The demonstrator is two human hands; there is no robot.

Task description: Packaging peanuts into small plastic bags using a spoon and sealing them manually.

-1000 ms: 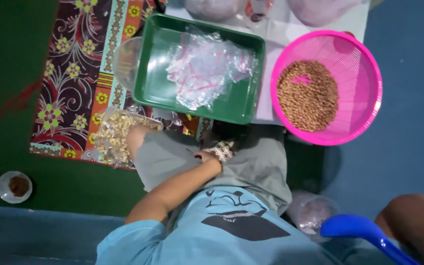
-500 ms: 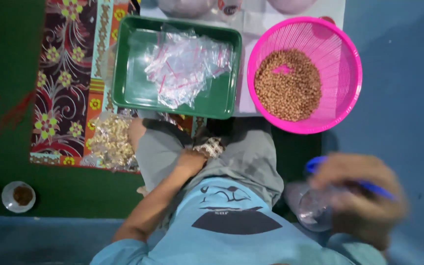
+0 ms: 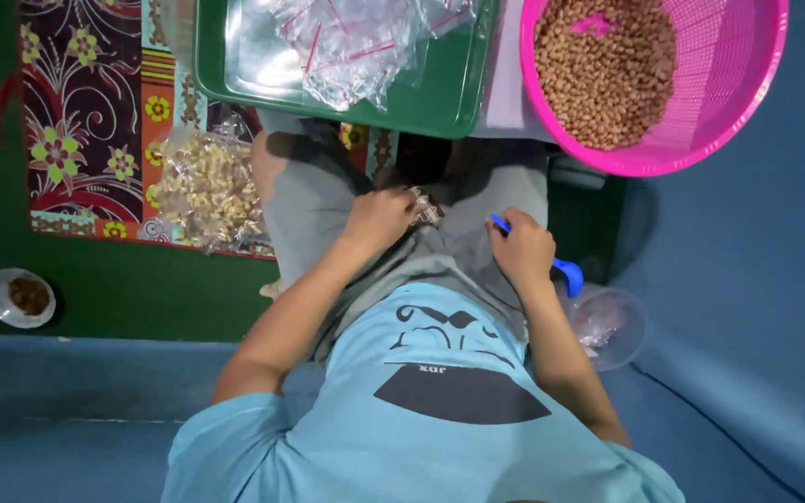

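At the far left edge a small dish (image 3: 19, 296) of brown bits sits on the green floor. Right of it, on the patterned mat (image 3: 86, 112), lies a clear bag of pale snacks (image 3: 205, 191), full and lying flat. Beyond it, the green tray (image 3: 440, 98) holds a loose heap of empty clear bags (image 3: 356, 42) with red zip strips; judging from that heap, many bags are unfilled.

The left hand (image 3: 379, 216) rests on the lap, fingers curled around a small packet (image 3: 424, 209) that pokes out at the knuckles; whether it is filled I cannot tell. The right hand (image 3: 519, 250) is closed in a fist on the handle of a blue scoop (image 3: 566, 273), near the right thigh. Just right of that, a clear bowl (image 3: 607, 321) on the floor holds a crumpled bag.

Far right, the pink basket (image 3: 729, 112) is heaped with brown nuts (image 3: 607, 70), so most of the stock looks unpacked.
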